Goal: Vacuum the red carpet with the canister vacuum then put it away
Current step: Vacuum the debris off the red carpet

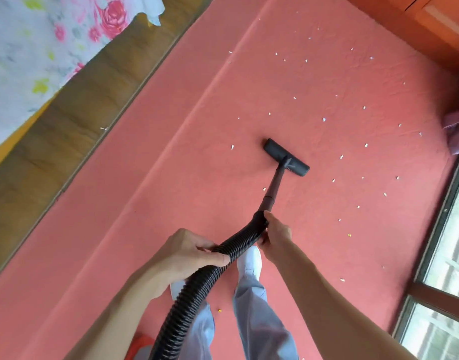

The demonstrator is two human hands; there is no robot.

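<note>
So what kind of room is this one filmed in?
Likely a home bedroom: a floral bedsheet at one edge, red carpet on the floor, a window at the side.

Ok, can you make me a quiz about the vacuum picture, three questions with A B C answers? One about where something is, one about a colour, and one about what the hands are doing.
1. Where do most of the small white paper scraps lie on the red carpet?
A) right of the flat black floor head, toward the window
B) inside a bucket
C) on a chair

2. What colour is the ribbed plastic hose?
A) white
B) black
C) yellow

3. What are the hands doing?
A) both hang free
B) only one holds the vacuum
C) both hold it

Answers:
1 A, since the scraps dot the window side.
2 B, since the hose is black all along.
3 C, since the left hand grips the hose and the right hand grips its curved end.
</note>
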